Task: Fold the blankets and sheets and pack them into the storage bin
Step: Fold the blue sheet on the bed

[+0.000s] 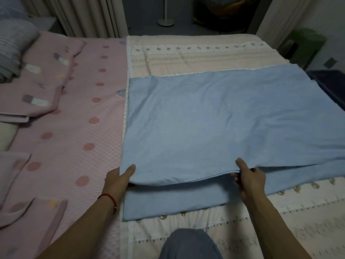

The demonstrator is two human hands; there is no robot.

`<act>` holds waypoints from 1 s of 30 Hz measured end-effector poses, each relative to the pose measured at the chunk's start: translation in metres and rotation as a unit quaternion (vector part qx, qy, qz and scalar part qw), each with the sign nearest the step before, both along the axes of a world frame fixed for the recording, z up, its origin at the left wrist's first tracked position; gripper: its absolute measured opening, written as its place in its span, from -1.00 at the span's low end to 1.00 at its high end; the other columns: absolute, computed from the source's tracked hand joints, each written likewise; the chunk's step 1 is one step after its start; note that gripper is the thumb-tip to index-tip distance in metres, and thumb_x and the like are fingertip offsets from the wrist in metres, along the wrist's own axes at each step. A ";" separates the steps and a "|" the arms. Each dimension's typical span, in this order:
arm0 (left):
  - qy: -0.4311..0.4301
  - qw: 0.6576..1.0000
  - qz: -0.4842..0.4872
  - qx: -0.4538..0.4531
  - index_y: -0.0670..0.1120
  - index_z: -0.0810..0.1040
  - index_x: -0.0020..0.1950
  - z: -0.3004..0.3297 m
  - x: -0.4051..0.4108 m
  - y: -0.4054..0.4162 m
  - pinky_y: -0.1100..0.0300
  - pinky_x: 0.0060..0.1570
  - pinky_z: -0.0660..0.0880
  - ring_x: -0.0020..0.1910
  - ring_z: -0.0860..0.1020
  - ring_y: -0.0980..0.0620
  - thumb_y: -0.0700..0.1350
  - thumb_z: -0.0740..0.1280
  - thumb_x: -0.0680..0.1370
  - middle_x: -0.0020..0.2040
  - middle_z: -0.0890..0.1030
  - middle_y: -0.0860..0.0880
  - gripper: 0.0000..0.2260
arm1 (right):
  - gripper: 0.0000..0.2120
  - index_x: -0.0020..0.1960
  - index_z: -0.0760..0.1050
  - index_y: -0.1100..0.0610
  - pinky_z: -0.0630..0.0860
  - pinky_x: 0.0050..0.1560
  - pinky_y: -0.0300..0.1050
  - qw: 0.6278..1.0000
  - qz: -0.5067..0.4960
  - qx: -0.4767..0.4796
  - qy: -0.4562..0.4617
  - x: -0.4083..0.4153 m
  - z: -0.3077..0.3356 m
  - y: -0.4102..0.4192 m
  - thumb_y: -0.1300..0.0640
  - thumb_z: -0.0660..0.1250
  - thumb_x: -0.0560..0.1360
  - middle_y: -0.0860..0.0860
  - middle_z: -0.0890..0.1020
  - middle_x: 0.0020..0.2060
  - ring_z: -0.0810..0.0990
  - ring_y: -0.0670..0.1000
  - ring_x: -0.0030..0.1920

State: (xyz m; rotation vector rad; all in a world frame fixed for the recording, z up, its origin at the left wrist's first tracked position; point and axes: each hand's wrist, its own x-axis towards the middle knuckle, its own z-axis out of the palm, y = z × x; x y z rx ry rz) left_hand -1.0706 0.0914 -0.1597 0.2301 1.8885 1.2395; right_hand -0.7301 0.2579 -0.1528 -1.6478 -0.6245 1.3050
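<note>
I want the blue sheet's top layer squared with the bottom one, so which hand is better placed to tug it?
Probably the left hand: it pinches the blue sheet's upper corner; the right hand holds mid-edge.

The sheet (214, 118) is plain pale blue, with no pattern. Under it the cream bedcover (196, 57) carries rows of small dots, tiny crosses and beige loop shapes. The pink cover (84, 118) beside it has a fine check and lines of darker pink spots. The folded pink blanket (48, 79) shows grey and white patches. A red string (110, 200) circles the left wrist.
</note>
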 end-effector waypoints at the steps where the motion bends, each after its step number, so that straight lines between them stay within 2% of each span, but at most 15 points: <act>1: 0.010 1.000 0.002 0.003 -0.16 0.68 -0.02 0.003 0.004 -0.006 -0.11 -0.15 0.67 -0.22 0.71 -0.12 0.03 0.51 0.49 -0.17 0.74 -0.09 -0.74 | -0.79 0.02 0.49 0.27 0.52 -0.46 -0.16 1.000 -0.001 0.005 -0.017 0.002 0.001 -0.004 0.18 0.48 0.53 0.11 0.61 -0.25 0.58 0.07 -0.45; 3: 0.014 0.999 -0.030 -0.020 -0.23 0.66 -0.10 0.007 0.013 -0.017 -0.05 -0.33 0.66 -0.41 0.66 -0.14 0.03 0.45 0.54 -0.32 0.70 -0.18 -0.71 | -0.78 0.05 0.48 0.29 0.54 -0.50 -0.18 0.999 0.010 -0.021 -0.036 0.006 -0.005 -0.013 0.19 0.46 0.54 0.12 0.60 -0.25 0.54 0.06 -0.49; 4: 0.014 0.998 -0.053 -0.034 -0.25 0.66 -0.11 0.004 0.017 -0.020 -0.07 -0.32 0.65 -0.43 0.64 -0.17 0.02 0.44 0.55 -0.34 0.68 -0.24 -0.69 | -0.78 0.04 0.48 0.30 0.57 -0.50 -0.16 0.998 0.012 -0.045 -0.032 0.009 -0.010 -0.016 0.20 0.47 0.54 0.14 0.60 -0.25 0.54 0.07 -0.51; 7: -0.016 0.997 -0.066 -0.028 -0.22 0.66 0.02 -0.008 0.021 -0.032 -0.08 -0.14 0.67 -0.25 0.68 -0.18 -0.06 0.45 0.55 -0.13 0.71 -0.25 -0.78 | -0.78 -0.01 0.46 0.32 0.66 -0.42 -0.05 0.995 0.035 -0.095 -0.004 0.014 -0.017 -0.023 0.23 0.47 0.54 0.22 0.59 -0.32 0.58 0.09 -0.49; 9: -0.014 0.998 -0.054 -0.007 -0.19 0.65 0.09 -0.012 0.021 -0.040 0.06 -0.20 0.67 -0.19 0.69 -0.11 -0.09 0.44 0.56 -0.05 0.72 -0.17 -0.80 | -0.79 -0.02 0.48 0.36 0.68 -0.37 -0.03 0.994 0.060 -0.093 -0.013 0.016 -0.017 -0.026 0.23 0.45 0.54 0.27 0.62 -0.32 0.63 0.13 -0.45; 12: 0.011 0.999 -0.041 0.012 -0.20 0.64 0.00 -0.009 0.027 -0.052 0.11 -0.42 0.57 -0.41 0.61 -0.16 -0.02 0.38 0.60 -0.27 0.68 -0.19 -0.77 | -0.82 -0.06 0.47 0.33 0.70 -0.28 0.04 0.997 0.048 -0.048 -0.037 0.018 -0.013 -0.033 0.25 0.43 0.56 0.28 0.62 -0.32 0.66 0.13 -0.43; 15: 0.025 0.999 -0.043 -0.022 -0.28 0.57 -0.06 -0.019 0.034 -0.063 0.18 -0.51 0.40 -0.56 0.51 -0.11 0.01 0.37 0.61 -0.46 0.54 -0.18 -0.68 | -0.83 -0.10 0.49 0.32 0.68 -0.32 -0.11 0.996 0.037 -0.031 -0.079 0.023 -0.015 -0.043 0.25 0.43 0.56 0.23 0.65 -0.34 0.68 0.04 -0.45; 19: 0.085 0.992 -0.046 -0.081 -0.39 0.47 -0.11 -0.034 0.039 -0.073 0.23 -0.56 0.39 -0.60 0.53 -0.12 -0.04 0.38 0.60 -0.42 0.58 -0.31 -0.62 | -0.78 -0.16 0.49 0.28 0.66 0.06 0.20 0.989 0.078 -0.084 -0.091 0.030 -0.031 -0.061 0.19 0.47 0.53 0.27 0.70 -0.33 0.73 0.21 -0.26; 22: 0.153 0.982 -0.058 -0.090 -0.33 0.41 -0.22 -0.034 0.041 -0.072 0.23 -0.64 0.38 -0.61 0.54 -0.13 -0.04 0.36 0.61 -0.43 0.58 -0.28 -0.61 | -0.78 -0.18 0.48 0.25 0.65 0.08 0.18 0.986 0.085 -0.079 -0.118 0.031 -0.031 -0.061 0.18 0.48 0.52 0.24 0.70 -0.35 0.74 0.18 -0.28; 24: 0.213 0.969 -0.078 -0.100 -0.29 0.42 -0.23 -0.039 0.043 -0.078 0.14 -0.57 0.45 -0.61 0.54 -0.09 0.01 0.33 0.62 -0.46 0.57 -0.20 -0.60 | -0.80 -0.16 0.48 0.26 0.66 0.04 0.12 0.988 0.079 -0.071 -0.111 0.033 -0.030 -0.061 0.22 0.47 0.52 0.25 0.70 -0.33 0.74 0.16 -0.30; 27: 0.301 0.942 -0.083 -0.118 -0.12 0.41 -0.31 -0.049 0.042 -0.087 0.06 -0.40 0.52 -0.51 0.54 -0.06 0.08 0.32 0.61 -0.49 0.53 -0.08 -0.61 | -0.80 -0.12 0.53 0.36 0.66 0.02 0.11 0.988 0.095 -0.085 -0.087 0.038 -0.033 -0.066 0.23 0.47 0.52 0.27 0.71 -0.29 0.74 0.20 -0.26; 30: 0.322 0.935 -0.077 -0.129 -0.09 0.38 -0.34 -0.052 0.043 -0.088 0.08 -0.36 0.47 -0.44 0.51 -0.06 0.08 0.35 0.60 -0.47 0.51 -0.07 -0.60 | -0.77 -0.03 0.57 0.40 0.65 0.02 0.11 0.985 0.116 -0.110 -0.060 0.042 -0.038 -0.066 0.21 0.48 0.52 0.30 0.71 -0.26 0.74 0.24 -0.21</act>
